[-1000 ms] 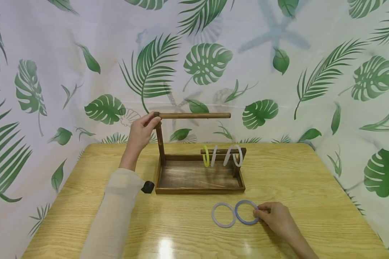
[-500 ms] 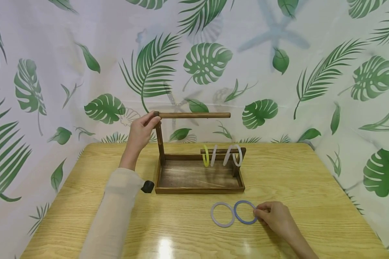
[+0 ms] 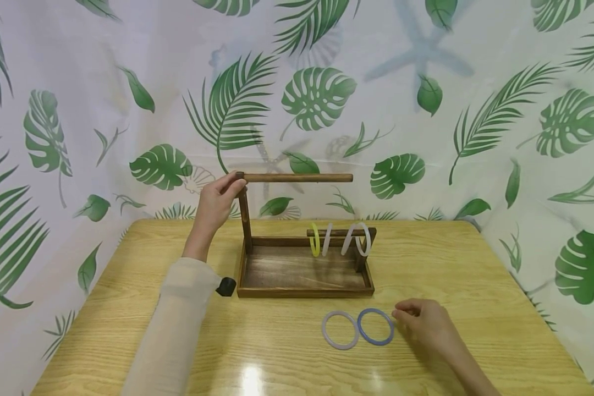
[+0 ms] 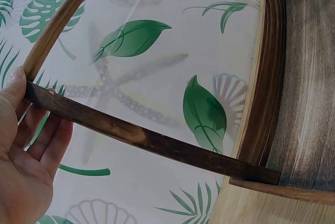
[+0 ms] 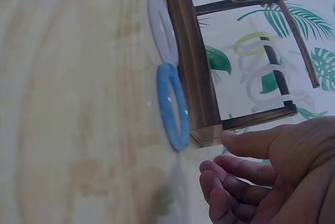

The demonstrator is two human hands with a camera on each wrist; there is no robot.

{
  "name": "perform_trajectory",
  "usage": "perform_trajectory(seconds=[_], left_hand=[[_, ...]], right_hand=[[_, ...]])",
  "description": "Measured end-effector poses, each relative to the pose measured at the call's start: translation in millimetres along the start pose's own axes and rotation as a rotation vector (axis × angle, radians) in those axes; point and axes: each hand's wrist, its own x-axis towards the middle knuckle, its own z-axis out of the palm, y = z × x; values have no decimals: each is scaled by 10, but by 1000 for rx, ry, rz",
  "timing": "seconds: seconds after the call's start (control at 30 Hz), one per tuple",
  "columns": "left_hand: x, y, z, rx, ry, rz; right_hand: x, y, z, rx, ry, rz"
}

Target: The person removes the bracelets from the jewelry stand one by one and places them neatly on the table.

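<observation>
In the head view my left hand [image 3: 214, 204] grips the top corner of a dark wooden bangle stand [image 3: 302, 293], where the tall post [image 4: 136, 136] meets the upper bar [image 3: 297, 178]. The left wrist view shows the thumb at that corner with fingers behind it. A blue bangle [image 3: 376, 344] lies flat on the table, touching a pale lilac bangle [image 3: 340, 347] on its left. Just right of the blue one, my right hand [image 3: 429, 324] holds nothing, its fingers loosely curled. On the lower bar hang a yellow bangle [image 3: 318, 242] and several whitish bangles [image 3: 327, 240].
The stand has a shallow tray base on the wooden table [image 3: 450, 264], behind the loose bangles. A leaf-print cloth [image 3: 326, 148] hangs behind the table. A black object [image 3: 225, 286] shows at my left sleeve, near the tray's left side.
My right hand has let go of the blue bangle and moved slightly up and right from it. Earlier, the blue and lilac bangles shifted slightly left. The left hand stays in place.
</observation>
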Motion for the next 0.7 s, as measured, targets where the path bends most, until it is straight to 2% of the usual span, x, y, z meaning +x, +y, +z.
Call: perform_trajectory(seconds=[0.33,0.53,0.7], left_hand=[[3,-15,6,-4,4,7],[5,-14,3,7,5,4],[4,-8,1,18,7,6]], right_hand=[[103,-65,-199,95,-60,-43],[165,-141,-315,148,-75,-83],[239,-178,-393,182,-78,-86]])
